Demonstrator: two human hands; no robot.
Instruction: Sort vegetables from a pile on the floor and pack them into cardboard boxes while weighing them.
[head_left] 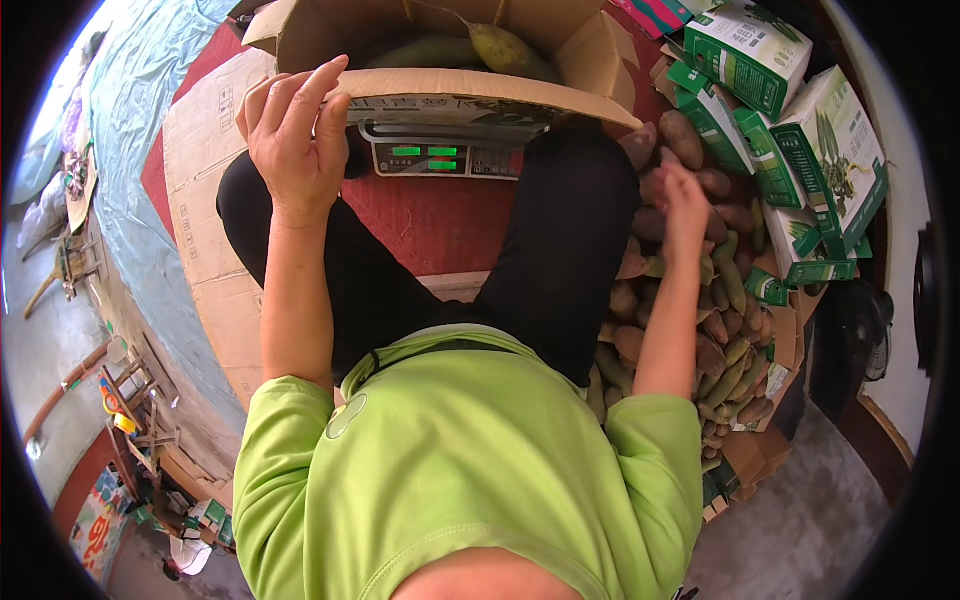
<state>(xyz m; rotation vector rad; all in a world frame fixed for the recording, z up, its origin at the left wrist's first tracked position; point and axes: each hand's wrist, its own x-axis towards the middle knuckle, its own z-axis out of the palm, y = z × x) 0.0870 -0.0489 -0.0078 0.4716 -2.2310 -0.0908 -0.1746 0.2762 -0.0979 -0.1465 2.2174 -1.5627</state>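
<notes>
My left hand (296, 135) is raised at the near left corner of an open cardboard box (470, 84), its fingers apart and nothing in them. Whether its fingertips touch the box edge, I cannot tell. In the box lie a yellow-green tapered root with a thin stem (508, 50) and a large green one (425, 54). Just in front of the box is a digital scale (440, 158) with lit green figures. My right hand (682, 205) is over a heap of reddish-brown sweet potatoes (683, 138) at the right; its fingers are blurred and partly hidden.
Green-and-white printed cartons (830, 160) are stacked beyond the heap. Long green vegetables (730, 270) are mixed into the pile beside my right leg. Flattened cardboard (215, 220) and a pale blue sheet (150, 130) cover the floor at left. A black fan (855, 325) stands far right.
</notes>
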